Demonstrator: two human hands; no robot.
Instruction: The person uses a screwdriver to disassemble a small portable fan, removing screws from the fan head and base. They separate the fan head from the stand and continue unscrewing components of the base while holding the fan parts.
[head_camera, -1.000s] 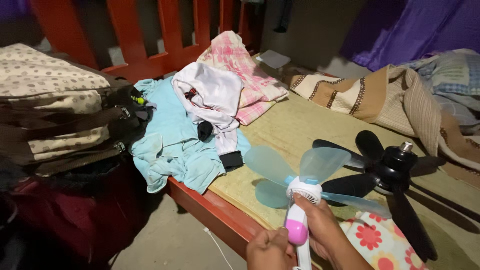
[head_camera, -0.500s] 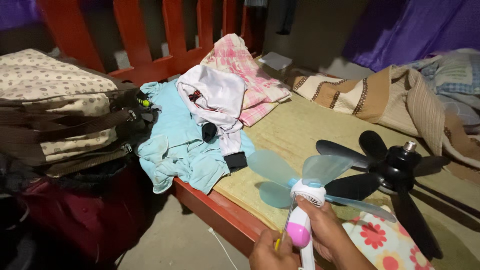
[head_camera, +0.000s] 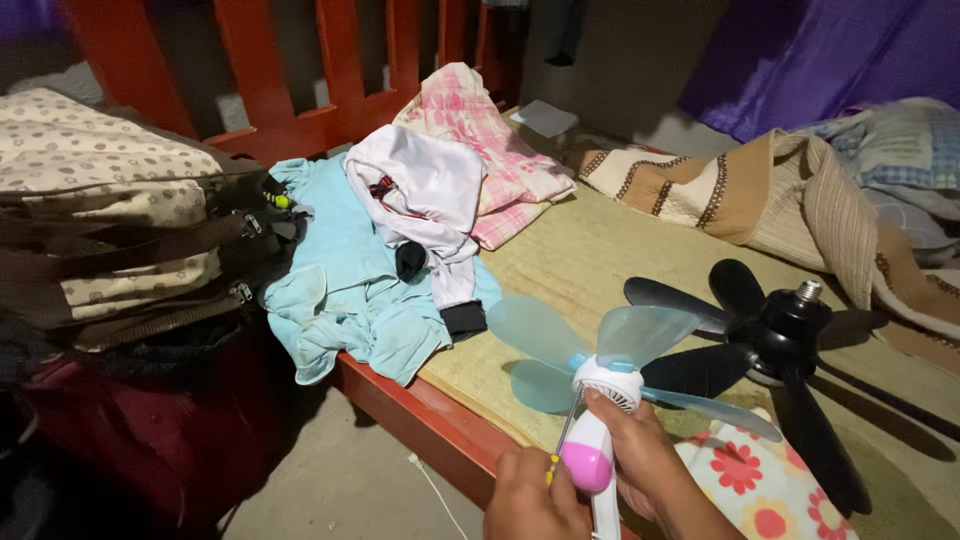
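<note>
Handheld fan (head_camera: 610, 400), white-bodied with a pink lower grip and pale translucent blue blades, sits upright at the bottom middle of the view, just over the near edge of the bed (head_camera: 600, 260). The right hand (head_camera: 650, 460) wraps its fingers around the white neck and the pink part, thumb pressed up near the hub, so those fingers are clamped on the fan. The left hand (head_camera: 530, 495) comes in from below with its fingers closed around a thin screwdriver (head_camera: 562, 440) with a yellow handle end; the metal shaft slants up to the underside of the fan's head, and the tip looks to be touching the casing, though the exact spot is too small to tell.

Just beyond the blades, on the greenish bed mat, lies a black ceiling-style fan (head_camera: 780, 335) with a bulb-type screw base pointing upward, its dark blades spread flat. A flowered cloth (head_camera: 760, 480) lies under the right forearm. Farther back, a striped brown and cream blanket (head_camera: 720, 190) is bunched along the bed. At the near corner, a pile of clothes: a light blue garment (head_camera: 350, 290) hanging over the red wooden bed frame (head_camera: 420, 410), a white top (head_camera: 425, 190) over it, a pink checked cloth (head_camera: 490, 140) behind. Left of the bed, a spotted beige bag (head_camera: 110, 220) with brown straps rests on dark red luggage (head_camera: 140, 440).
</note>
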